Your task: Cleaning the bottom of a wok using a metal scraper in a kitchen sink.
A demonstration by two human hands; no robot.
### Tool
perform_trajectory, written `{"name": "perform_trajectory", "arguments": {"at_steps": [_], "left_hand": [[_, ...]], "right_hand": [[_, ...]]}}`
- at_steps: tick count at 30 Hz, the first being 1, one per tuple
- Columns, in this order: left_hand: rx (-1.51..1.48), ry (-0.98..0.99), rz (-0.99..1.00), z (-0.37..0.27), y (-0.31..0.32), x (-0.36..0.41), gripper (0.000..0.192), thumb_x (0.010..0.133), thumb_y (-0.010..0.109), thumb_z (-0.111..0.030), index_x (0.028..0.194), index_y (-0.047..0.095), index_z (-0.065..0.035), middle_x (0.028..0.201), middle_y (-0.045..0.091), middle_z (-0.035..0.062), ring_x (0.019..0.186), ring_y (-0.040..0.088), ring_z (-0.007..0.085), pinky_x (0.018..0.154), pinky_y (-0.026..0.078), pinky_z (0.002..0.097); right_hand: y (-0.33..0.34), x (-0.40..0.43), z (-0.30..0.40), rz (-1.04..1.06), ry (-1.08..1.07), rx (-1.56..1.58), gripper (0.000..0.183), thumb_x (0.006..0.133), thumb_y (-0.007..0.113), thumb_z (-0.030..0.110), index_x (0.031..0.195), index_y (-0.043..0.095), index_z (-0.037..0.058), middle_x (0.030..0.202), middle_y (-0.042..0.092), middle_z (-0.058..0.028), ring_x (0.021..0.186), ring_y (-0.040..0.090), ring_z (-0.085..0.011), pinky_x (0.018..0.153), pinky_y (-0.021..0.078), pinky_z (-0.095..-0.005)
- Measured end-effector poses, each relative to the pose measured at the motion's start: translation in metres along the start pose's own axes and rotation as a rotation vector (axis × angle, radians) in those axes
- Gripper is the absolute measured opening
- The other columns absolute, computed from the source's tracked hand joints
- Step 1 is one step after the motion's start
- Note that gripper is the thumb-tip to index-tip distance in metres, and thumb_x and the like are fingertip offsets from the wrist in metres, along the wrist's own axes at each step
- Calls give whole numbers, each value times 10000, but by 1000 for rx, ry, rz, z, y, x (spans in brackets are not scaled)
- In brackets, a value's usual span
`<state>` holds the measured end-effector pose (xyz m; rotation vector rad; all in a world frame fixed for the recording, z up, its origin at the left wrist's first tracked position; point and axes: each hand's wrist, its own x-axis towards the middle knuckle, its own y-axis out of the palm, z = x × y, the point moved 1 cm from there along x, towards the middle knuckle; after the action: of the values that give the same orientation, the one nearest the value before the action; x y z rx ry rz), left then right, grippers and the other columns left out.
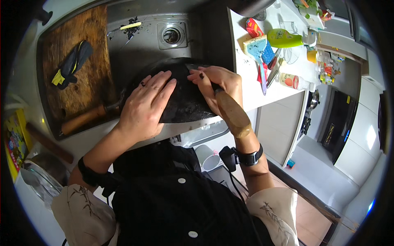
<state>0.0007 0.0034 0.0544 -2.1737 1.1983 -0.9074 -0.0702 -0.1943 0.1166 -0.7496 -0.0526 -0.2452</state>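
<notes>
A blackened wok (181, 101) rests at the sink's front edge, its wooden handle (84, 119) reaching left over a wooden board. It seems to lie underside up. My left hand (147, 104) presses flat on the wok with the fingers spread, dark flakes stuck to it. In my right hand (220, 83) is a wooden-handled knife (232, 113); the handle points back toward my wrist. Only a bit of its grey blade shows by my fingertips, against the wok; the rest is hidden by my hand.
Inside the steel sink (138, 55) are black flakes (132, 30), a yellow-handled tool (130, 26) and the drain (171, 36). Dark gloves (74, 64) lie on the wooden board (95, 30). A blue scraper (257, 49), green bottle (283, 38) and clear plastic bottle (295, 81) crowd the right counter.
</notes>
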Motion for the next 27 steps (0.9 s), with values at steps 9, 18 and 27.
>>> {"name": "perform_trajectory", "arguments": {"at_steps": [9,18,27], "left_hand": [[-31,-26,-42,5,2,-1,681,657,621,-54,1322,533,63,1400,506,258,1281,532,398,1086,411,496],[-10,-25,-20,5,0,-1,739,596,634,-2,1324,530,66,1399,507,257,1283,531,400,1081,417,495],[1,-26,-19,3,4,-6,746,602,658,-18,1332,522,60,1414,498,238,1294,520,393,1092,408,492]], "right_hand": [[-54,-38,46,202,45,433,191,734,823,119,773,667,15,789,720,-189,957,719,-411,1054,418,-583],[-68,-41,63,18,-102,787,249,765,852,139,767,616,63,702,672,-103,693,704,-299,705,570,-434],[-42,-33,65,-46,-78,672,177,864,653,52,756,516,86,791,609,-70,706,581,-164,640,508,-356]]}}
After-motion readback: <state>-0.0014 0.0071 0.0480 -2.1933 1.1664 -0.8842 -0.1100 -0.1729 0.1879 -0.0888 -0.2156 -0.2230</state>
